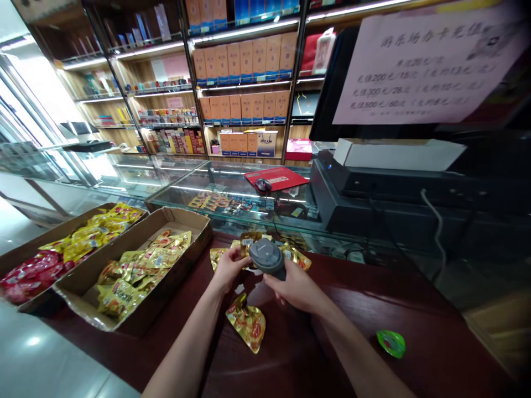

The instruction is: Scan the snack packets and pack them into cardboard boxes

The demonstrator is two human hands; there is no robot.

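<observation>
In the middle of the dark red table, a grey scanner, handle gripped in the right hand, with the broad head towards the far side. Just left of the scanner, the left hand, fingers pinched together at the near edge of a gold packet with a barcode; exact hold partly hidden by the scanner. Near the far edge of the table, on both sides of hands and scanner, more gold packets. On the near side, between the forearms, a single gold packet, lying loose on the table. Well apart at the near right, a small green packet.

To the left, side by side, a cardboard box partly filled with gold packets, and, farther left, a second box with yellow packets and red packets. Beyond the far edge of the table, a glass counter, with a mouse on a red mat. At the far right, a dark screen bearing a paper sign, with a white box just below. Farthest off, lit shelves with rows of orange boxes.
</observation>
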